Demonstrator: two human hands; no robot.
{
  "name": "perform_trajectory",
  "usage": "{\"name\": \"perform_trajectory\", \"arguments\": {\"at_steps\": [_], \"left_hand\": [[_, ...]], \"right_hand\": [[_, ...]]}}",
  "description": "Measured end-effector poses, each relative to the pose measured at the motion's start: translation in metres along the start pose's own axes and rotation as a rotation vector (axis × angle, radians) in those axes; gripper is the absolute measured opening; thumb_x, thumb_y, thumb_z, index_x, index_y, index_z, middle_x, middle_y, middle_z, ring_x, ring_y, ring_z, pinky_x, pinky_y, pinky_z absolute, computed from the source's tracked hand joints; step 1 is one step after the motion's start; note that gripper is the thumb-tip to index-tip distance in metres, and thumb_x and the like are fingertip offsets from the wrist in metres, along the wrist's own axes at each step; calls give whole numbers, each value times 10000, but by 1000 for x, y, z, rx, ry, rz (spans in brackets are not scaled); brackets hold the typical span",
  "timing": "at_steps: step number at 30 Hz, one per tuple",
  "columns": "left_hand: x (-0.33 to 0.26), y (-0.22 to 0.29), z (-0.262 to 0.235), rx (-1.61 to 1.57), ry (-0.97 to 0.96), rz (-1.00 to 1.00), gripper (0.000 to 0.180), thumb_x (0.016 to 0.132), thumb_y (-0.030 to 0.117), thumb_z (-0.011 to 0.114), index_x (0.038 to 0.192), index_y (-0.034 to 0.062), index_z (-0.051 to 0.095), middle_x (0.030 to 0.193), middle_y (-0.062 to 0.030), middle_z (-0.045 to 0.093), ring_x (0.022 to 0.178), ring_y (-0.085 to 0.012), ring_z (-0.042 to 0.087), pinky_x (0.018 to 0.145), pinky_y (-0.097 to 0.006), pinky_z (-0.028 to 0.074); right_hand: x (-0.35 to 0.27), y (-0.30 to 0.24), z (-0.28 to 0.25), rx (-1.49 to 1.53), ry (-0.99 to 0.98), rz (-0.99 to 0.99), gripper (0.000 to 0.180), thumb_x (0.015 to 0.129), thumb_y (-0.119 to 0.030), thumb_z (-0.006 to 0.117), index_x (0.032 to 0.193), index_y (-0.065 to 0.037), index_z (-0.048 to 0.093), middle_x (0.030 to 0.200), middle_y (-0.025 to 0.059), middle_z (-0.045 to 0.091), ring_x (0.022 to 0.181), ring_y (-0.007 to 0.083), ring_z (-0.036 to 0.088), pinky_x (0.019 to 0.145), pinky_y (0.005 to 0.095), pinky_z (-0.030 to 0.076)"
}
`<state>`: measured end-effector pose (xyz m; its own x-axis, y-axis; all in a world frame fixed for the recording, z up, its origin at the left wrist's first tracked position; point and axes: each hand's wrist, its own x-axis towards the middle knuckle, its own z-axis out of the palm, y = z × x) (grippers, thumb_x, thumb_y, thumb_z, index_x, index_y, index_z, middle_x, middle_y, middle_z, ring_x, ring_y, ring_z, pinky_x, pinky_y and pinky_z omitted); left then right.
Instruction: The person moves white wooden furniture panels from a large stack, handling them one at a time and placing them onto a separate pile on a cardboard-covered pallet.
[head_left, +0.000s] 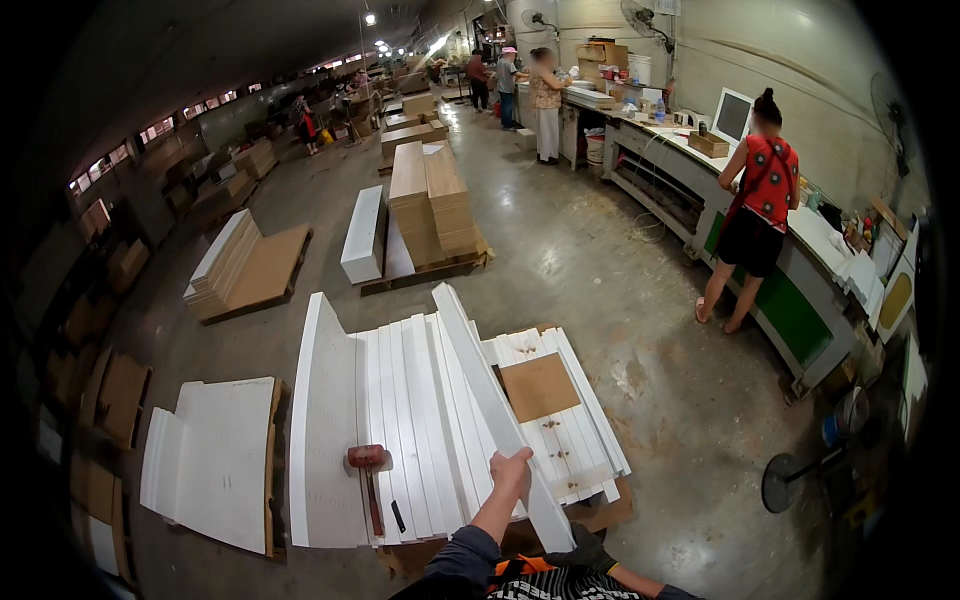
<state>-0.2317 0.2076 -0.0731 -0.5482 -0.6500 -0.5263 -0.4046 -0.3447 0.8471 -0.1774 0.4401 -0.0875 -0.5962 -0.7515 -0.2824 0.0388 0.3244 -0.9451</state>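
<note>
A long white board [487,385] stands on edge, slanting from the far middle down toward my body. My left hand [512,472], bare, is closed over its upper edge nearer my end. At the near end my right hand [585,550], in a dark glove, grips the same board, its fingers partly hidden. Beneath lies a stack of white slats [405,420] side by side. A mallet with a reddish-brown head [367,456] and a small black tool [398,516] rest on the slats. Left of them, a wide white panel [330,430] stands upright.
Right of the board, a brown cardboard piece [540,387] lies on more white slats. A pallet of white panels [210,460] sits at the left. Stacked boards [425,205] stand ahead. A person in red [768,190] works at the long bench [650,150]; a fan [800,475] stands near right.
</note>
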Motion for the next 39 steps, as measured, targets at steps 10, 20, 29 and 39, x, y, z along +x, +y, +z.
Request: {"name": "perform_trajectory", "arguments": {"at_steps": [10,20,29,39], "left_hand": [[24,-36,-20,353,112,-115,651,601,268,769,1034,-127,486,982,-243,588,895,-330,602,748,-385,496],[26,-46,-50,454,61,-28,836,602,245,769,1196,-121,307,1093,-290,524,1021,-371,549,850,-392,473],[-4,-16,-31,709,125,-17,808,606,258,740,1147,-159,309,1064,-312,538,985,-394,568,871,-387,462],[19,-39,-41,603,140,-40,776,577,209,713,1136,-190,352,1067,-318,540,997,-390,565,874,-378,453]], "right_hand": [[13,26,29,-24,-169,122,638,683,-454,737,1115,-17,564,1025,157,626,937,210,594,803,327,457],[14,-20,52,-5,-257,94,601,703,-421,732,1042,30,523,879,152,601,830,214,556,726,356,445],[6,-37,53,-111,-96,197,737,660,-445,746,1155,27,470,1072,213,563,969,293,564,839,377,438],[3,-44,50,-95,-141,196,818,625,-465,753,1176,54,443,1086,247,551,1016,332,546,865,382,429]]}}
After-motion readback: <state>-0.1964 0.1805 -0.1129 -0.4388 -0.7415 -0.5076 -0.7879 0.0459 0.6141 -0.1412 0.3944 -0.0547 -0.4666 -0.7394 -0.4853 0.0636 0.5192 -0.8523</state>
